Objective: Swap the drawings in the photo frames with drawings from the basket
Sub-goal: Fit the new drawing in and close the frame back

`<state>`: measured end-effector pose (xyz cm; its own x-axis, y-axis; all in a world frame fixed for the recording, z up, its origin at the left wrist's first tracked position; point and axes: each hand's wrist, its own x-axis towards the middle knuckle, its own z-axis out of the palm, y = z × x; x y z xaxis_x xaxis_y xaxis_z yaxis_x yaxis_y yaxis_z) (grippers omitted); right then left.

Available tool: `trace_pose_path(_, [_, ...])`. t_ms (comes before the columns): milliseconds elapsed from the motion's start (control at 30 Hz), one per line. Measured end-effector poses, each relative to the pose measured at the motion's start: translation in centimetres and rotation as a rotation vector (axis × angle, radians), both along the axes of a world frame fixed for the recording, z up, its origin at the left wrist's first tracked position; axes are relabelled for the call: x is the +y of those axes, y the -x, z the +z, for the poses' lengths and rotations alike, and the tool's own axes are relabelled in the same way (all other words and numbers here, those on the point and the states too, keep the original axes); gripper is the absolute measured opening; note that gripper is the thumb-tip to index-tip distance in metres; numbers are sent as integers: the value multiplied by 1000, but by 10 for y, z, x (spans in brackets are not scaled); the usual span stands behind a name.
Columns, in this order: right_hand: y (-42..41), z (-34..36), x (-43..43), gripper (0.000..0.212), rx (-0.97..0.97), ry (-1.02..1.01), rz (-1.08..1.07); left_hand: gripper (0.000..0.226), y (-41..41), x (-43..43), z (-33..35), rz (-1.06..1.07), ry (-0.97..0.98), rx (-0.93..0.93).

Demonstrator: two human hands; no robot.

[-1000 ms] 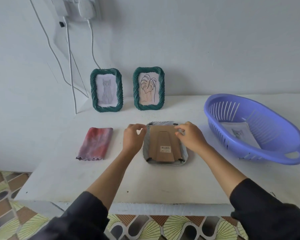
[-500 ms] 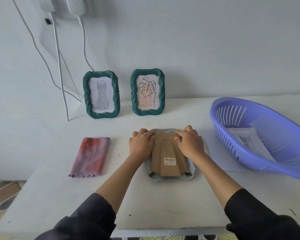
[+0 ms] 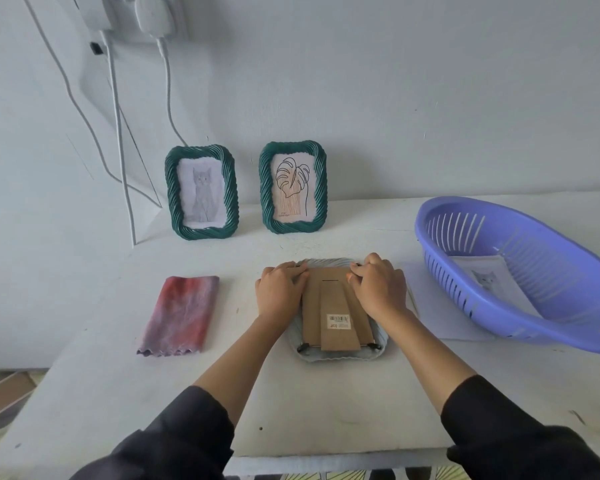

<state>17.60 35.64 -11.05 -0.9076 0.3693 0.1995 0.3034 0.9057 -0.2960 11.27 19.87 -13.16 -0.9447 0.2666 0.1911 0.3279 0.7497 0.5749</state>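
Note:
A light grey photo frame (image 3: 340, 355) lies face down in the middle of the white table, its brown cardboard back and stand (image 3: 336, 306) up. My left hand (image 3: 279, 292) presses on the frame's upper left corner, and my right hand (image 3: 378, 289) presses on its upper right corner, fingers curled at the cardboard's top edge. Two green frames stand against the wall: one with a cat drawing (image 3: 201, 192), one with a leaf drawing (image 3: 292, 187). The purple basket (image 3: 465, 216) at the right holds a cat drawing (image 3: 489, 278).
A folded red-purple cloth (image 3: 181, 315) lies left of the frame. A white sheet of paper (image 3: 440, 313) rests flat between the frame and the basket. White cables (image 3: 118, 133) hang down the wall at the back left. The table's front edge is near my sleeves.
Both hands came down from the frame's top corners onto the cardboard back and stay pressed there. The camera has moved closer and tilted down slightly.

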Motion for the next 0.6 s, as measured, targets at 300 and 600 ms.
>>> trace_pose_path(300, [-13,4,11,35,146,539,-18,32,-6,-11,9,71,-432,-202])
trace_pose_path(600, [-56,-7,18,36,98,664,-40,27,-24,-19,-3,80,-166,-61])
